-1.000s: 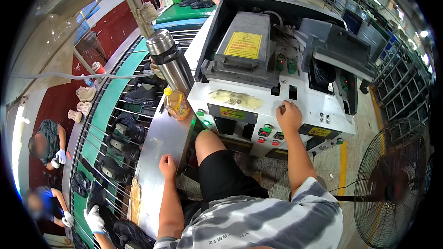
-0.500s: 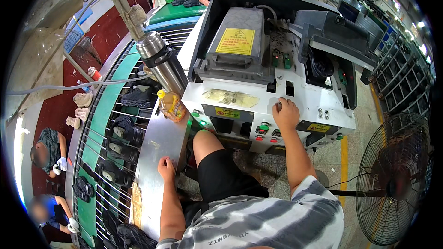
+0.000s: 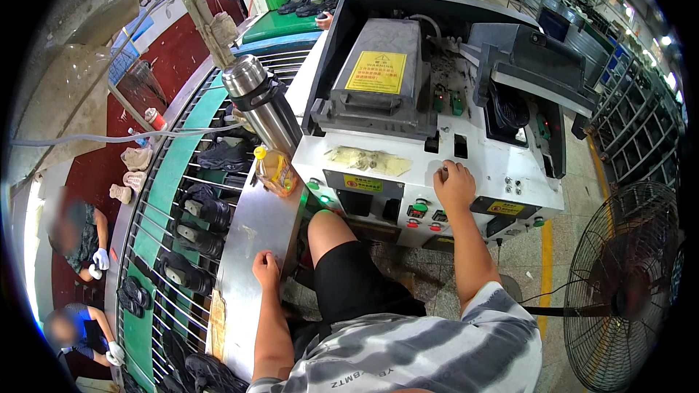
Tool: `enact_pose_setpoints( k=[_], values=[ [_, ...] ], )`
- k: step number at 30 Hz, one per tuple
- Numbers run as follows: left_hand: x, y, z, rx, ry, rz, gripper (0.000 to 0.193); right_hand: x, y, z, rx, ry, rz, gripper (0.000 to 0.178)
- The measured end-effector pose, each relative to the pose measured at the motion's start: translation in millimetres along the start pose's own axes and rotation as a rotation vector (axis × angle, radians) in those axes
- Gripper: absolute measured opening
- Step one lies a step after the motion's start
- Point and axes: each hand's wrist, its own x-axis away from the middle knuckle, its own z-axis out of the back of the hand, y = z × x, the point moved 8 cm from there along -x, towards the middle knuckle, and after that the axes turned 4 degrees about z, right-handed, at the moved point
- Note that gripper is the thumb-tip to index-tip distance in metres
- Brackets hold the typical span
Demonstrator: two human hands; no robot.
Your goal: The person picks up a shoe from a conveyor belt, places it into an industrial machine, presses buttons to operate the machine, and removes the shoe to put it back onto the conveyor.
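Observation:
My left hand (image 3: 266, 269) rests at the edge of the metal table (image 3: 251, 236), its fingers curled in a loose fist with nothing showing in them. My right hand (image 3: 456, 186) lies on the front top edge of a white and dark grey machine (image 3: 408, 153), below two small dark slots. Its fingers are bent over, and a small dark thing at the fingertips is too hidden to name. At the machine's right, a black shoe (image 3: 507, 110) sits under a raised dark grey cover (image 3: 539, 73). Red and green buttons (image 3: 417, 209) line the front panel.
A steel thermos (image 3: 263, 105) and a yellow-capped bottle (image 3: 277, 172) stand on the metal table. Left of it runs a roller conveyor with a green belt (image 3: 162, 196) and several black shoes (image 3: 206, 204). Two gloved co-workers (image 3: 87, 236) sit beyond. A floor fan (image 3: 619, 291) stands right.
The view has shifted slightly, so the machine and table sit a little lower and further right. Both my hands keep their places. A co-worker behind the machine shows more now.

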Motion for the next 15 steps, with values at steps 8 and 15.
enact_pose_setpoints(
  k=[8,15],
  values=[
    [5.2,2.8,7.3,-0.057,0.02,0.006,0.012,-68.4,73.0,29.9,-0.064,0.099,-0.311,0.06],
    [50.8,-73.8,115.3,0.058,0.386,0.143,0.013,-198.5,188.0,25.6,0.345,-0.256,-0.529,0.093]
  ],
)
